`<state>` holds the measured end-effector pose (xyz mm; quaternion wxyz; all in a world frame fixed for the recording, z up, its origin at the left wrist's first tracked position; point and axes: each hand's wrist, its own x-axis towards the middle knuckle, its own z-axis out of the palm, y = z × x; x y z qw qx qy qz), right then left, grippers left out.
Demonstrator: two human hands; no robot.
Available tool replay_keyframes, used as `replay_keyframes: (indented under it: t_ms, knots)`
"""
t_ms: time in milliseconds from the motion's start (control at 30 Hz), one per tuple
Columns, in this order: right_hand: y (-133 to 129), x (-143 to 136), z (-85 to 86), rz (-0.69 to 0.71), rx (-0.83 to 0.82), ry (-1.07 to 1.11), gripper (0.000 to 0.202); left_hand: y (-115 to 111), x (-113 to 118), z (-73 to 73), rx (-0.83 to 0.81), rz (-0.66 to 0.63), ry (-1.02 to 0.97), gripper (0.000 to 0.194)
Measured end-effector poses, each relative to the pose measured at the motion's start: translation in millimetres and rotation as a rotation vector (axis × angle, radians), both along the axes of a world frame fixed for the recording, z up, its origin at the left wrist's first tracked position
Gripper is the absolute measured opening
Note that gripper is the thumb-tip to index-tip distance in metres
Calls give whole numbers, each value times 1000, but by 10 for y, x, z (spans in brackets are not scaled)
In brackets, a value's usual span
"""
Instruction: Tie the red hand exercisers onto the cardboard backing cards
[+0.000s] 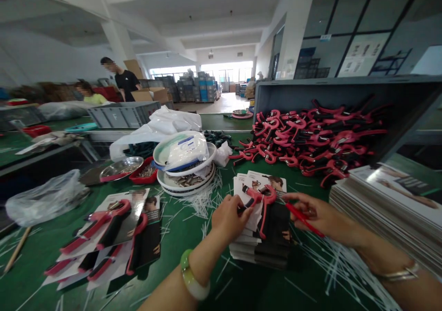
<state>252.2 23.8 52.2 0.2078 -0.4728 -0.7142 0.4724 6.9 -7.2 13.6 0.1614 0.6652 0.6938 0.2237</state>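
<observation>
A pink and black spring clamp point(265, 209) lies on the top card of a stack of printed cards point(257, 251) in front of me. My left hand point(229, 219) is closed around the clamp's black handle at the left side of the stack. At the right of the clamp, my right hand point(317, 214) grips a slim red-handled tool point(304, 220). The tool's tip points at the clamp's jaw end; its exact kind is hard to make out. White cable ties point(340, 265) lie loose on the green table under my right forearm.
Carded clamps point(110, 232) are piled at the left. A grey crate point(345, 87) tipped toward me spills many clamps point(304, 136). Stacked cards point(386, 214) stand at the right. Bowls point(186, 189), a red tray point(144, 173) and a plastic bag point(48, 198) sit farther back. Two people are beyond.
</observation>
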Motion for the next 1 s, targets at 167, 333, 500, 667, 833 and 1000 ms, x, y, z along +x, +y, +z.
replay_keyframes:
  t_ms: [167, 333, 500, 667, 833, 1000]
  knots:
    - [-14, -130, 319, 271, 551, -619, 29, -55, 29, -14, 34, -3, 49, 27]
    - [-30, -427, 482, 371, 971, -1074, 27, -130, 107, -19, 231, -77, 64, 19]
    - [-30, -618, 609, 426, 1040, -1093, 23, -125, 269, 95, 279, -119, 202, 20]
    - [-18, -532, 670, 405, 923, -1062, 22, -34, 391, 214, 171, -147, 261, 23]
    - [111, -382, 665, 353, 583, -960, 15, 5, 421, 199, 96, -160, 283, 23]
    - [253, -310, 571, 284, 118, -650, 27, 41, 437, 172, 114, -176, 286, 25]
